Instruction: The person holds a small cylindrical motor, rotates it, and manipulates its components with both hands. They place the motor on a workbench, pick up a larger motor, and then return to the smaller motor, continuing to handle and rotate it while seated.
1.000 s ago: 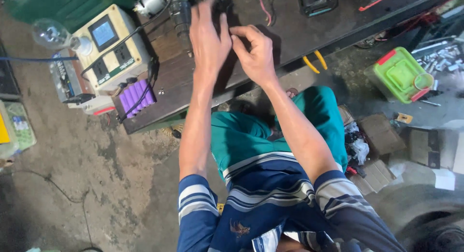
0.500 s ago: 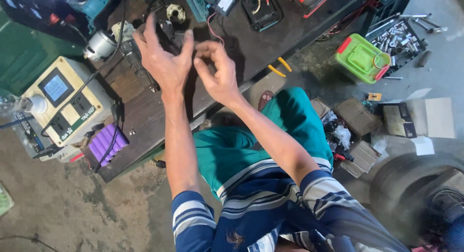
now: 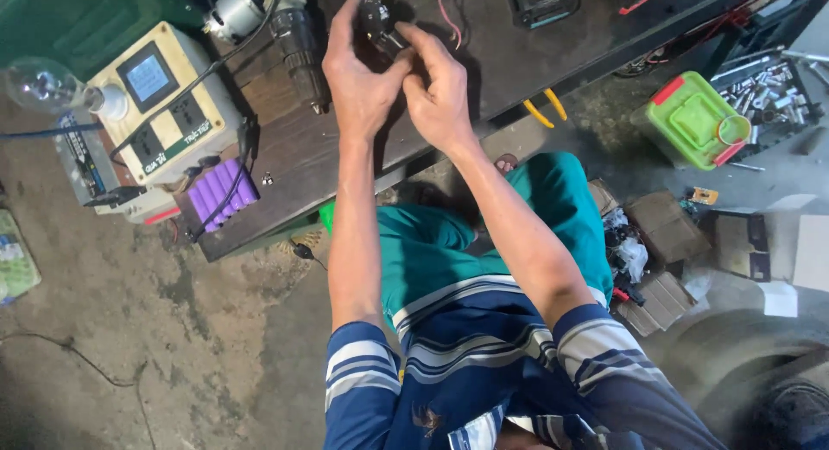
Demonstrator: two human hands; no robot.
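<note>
Both my hands are up on the dark wooden counter (image 3: 285,156), working one small black part (image 3: 376,20) near its far edge. Left hand (image 3: 358,79) wraps it from the side, thumb and fingers closed round it; right hand (image 3: 439,91) pinches its lower end with the fingertips pressed together. The part is dark, roundish, partly hidden by my fingers, so I can't tell its exact shape.

Counter is worn, scratched, cluttered. The floor (image 3: 129,346) below is stained concrete.

Just left of the hands lies a black ribbed cylinder (image 3: 298,53), with a silver motor (image 3: 231,14) beside it. Further left: a cream meter box (image 3: 160,104) with a screen and sockets, a clear light bulb (image 3: 39,85) by it, a purple battery pack (image 3: 220,195) at the counter's near corner. Red and black wires (image 3: 445,9) run just right of the part, near a black housing (image 3: 540,1). Yellow pliers (image 3: 544,109) stick out under the counter edge.

On the floor to the right: a green plastic box (image 3: 695,122), a tray of metal bits (image 3: 764,83), cardboard boxes (image 3: 665,230). My teal trousers (image 3: 449,251) and striped shirt (image 3: 466,372) fill the bottom.
</note>
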